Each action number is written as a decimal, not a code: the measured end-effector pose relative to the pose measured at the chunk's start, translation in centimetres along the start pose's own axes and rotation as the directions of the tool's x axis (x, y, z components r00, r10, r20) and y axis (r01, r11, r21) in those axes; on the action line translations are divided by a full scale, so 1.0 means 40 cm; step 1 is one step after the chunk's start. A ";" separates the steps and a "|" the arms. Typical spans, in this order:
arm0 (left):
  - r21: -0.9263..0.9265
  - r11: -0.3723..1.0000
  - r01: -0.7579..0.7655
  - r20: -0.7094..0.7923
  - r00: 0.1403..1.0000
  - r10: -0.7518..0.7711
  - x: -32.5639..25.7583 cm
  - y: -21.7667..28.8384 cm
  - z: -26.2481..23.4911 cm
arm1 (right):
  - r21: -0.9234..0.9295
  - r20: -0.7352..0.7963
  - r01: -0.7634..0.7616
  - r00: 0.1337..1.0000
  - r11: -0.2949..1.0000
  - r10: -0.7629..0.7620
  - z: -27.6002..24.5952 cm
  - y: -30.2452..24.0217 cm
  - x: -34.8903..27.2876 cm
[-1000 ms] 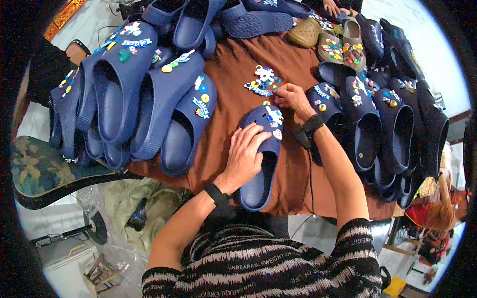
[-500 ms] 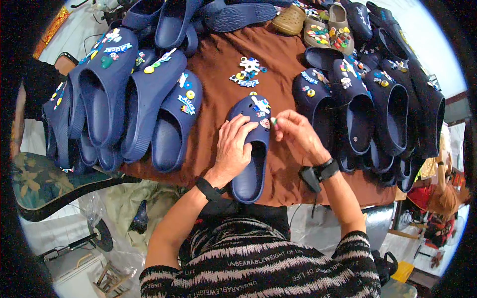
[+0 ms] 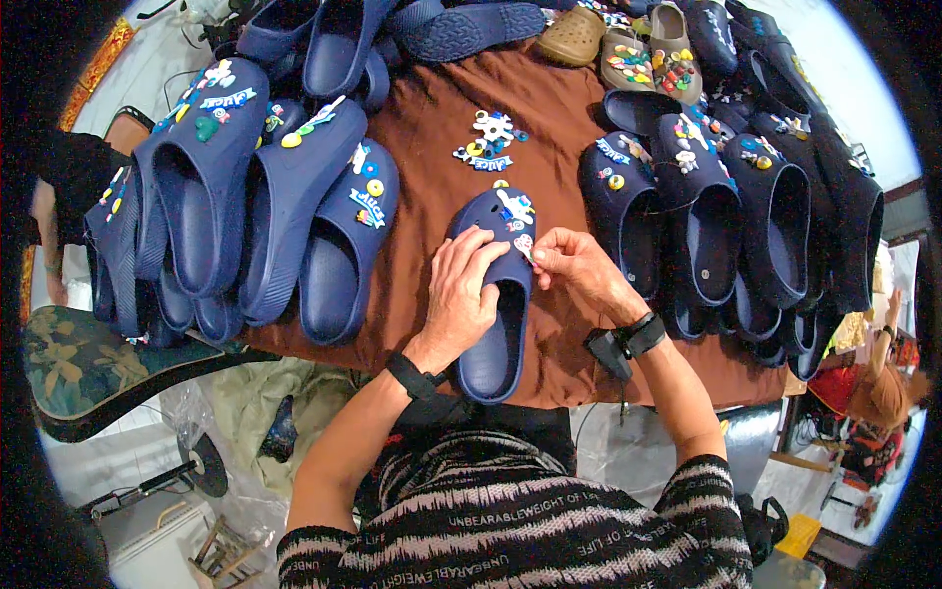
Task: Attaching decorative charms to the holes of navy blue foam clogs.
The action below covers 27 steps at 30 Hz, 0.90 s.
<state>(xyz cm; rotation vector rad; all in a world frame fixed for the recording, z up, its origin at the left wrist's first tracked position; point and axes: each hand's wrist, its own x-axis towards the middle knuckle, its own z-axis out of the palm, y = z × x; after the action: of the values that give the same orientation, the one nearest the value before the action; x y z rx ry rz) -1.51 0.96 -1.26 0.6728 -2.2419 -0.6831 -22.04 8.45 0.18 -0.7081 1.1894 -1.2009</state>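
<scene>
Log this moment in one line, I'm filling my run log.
left hand: pressing on blue clog | right hand: pinching small charm at clog's toe | surface: brown cloth

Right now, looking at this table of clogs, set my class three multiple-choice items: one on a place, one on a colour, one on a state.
1. Where does the left hand rest?
A. on the navy clog in the middle
B. on the loose pile of charms
C. on the chair

2. What colour is the cloth on the table?
A. white
B. brown
C. green

3. What are the right hand fingers doing?
A. lying flat and empty
B. gripping a strap
C. pinching a small charm at the clog's toe

Answers: 1 A, its palm lies on the clog's upper. 2 B, brown shows between the shoes. 3 C, the fingertips close on the charm.
</scene>
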 end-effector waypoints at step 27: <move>0.015 1.000 -0.009 0.025 1.000 0.008 0.005 -0.001 0.005 | -0.619 0.045 -0.366 0.867 0.695 0.496 -0.034 -0.111 0.086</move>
<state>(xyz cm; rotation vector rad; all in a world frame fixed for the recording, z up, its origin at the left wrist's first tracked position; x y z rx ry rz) -1.78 0.84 -1.32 0.6650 -2.2740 -0.6745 -24.96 4.21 2.79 -0.9205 1.4646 -0.3192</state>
